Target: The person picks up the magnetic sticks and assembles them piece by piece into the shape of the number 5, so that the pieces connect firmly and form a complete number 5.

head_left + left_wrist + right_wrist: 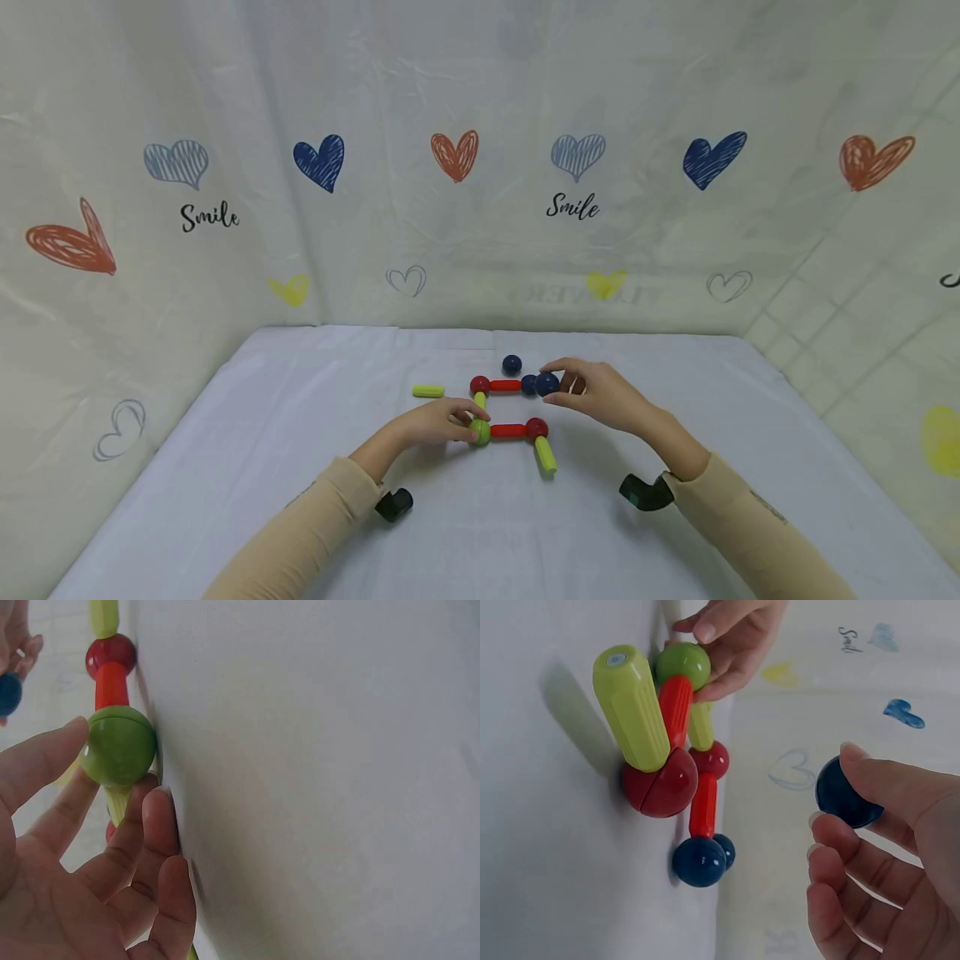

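My left hand (438, 423) pinches a green ball (118, 746) between thumb and fingertips, low over the table. This ball is a corner of a joined figure of magnetic rods and balls. A red rod (508, 431) links it to a near red ball (660, 784), from which a yellow-green rod (630, 709) sticks out. Another yellow-green rod (701, 726) runs to the far red ball (480, 384); from there a red rod (703, 806) reaches a dark blue ball (699, 862). My right hand (603, 396) pinches a separate dark blue ball (844, 795), raised beside that end.
A loose dark blue ball (512, 364) lies behind the figure. Left of it, a loose yellow-green rod (428, 390) rests on the white tablecloth (247, 467). A white curtain (495, 75) with printed hearts hangs behind the table. Each wrist carries a small black camera.
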Tool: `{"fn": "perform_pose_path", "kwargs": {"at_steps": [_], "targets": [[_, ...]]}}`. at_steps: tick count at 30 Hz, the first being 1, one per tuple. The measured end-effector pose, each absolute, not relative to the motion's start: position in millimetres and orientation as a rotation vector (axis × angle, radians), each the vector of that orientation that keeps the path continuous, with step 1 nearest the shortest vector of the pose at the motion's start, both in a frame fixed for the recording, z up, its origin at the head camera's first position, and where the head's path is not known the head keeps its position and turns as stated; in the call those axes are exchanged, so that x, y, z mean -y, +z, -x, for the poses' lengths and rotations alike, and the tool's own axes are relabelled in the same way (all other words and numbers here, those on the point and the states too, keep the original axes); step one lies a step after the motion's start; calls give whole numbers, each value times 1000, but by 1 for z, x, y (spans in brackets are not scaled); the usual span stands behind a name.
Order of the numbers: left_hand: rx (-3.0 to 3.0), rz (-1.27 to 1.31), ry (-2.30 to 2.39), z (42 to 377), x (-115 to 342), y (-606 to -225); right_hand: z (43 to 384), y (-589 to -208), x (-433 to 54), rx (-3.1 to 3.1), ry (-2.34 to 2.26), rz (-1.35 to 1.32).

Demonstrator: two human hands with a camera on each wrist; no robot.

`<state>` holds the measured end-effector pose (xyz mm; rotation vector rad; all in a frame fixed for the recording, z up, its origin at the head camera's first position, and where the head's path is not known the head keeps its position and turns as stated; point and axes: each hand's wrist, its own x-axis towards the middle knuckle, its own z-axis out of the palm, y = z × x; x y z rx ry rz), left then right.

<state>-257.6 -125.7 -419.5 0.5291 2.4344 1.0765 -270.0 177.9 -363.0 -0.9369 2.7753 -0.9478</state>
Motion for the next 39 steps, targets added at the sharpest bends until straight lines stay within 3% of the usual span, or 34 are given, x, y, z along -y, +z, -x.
{"fn": "perform_pose_path", "kwargs": {"at_steps": [20,39], "targets": [[-2403,-528,1063,258,128,-417,238,-386,-188,-2430,-1015,1194],[-2382,-550,1074,260,131,-419,239,-406,-193,-2236,-772,1295]]}}
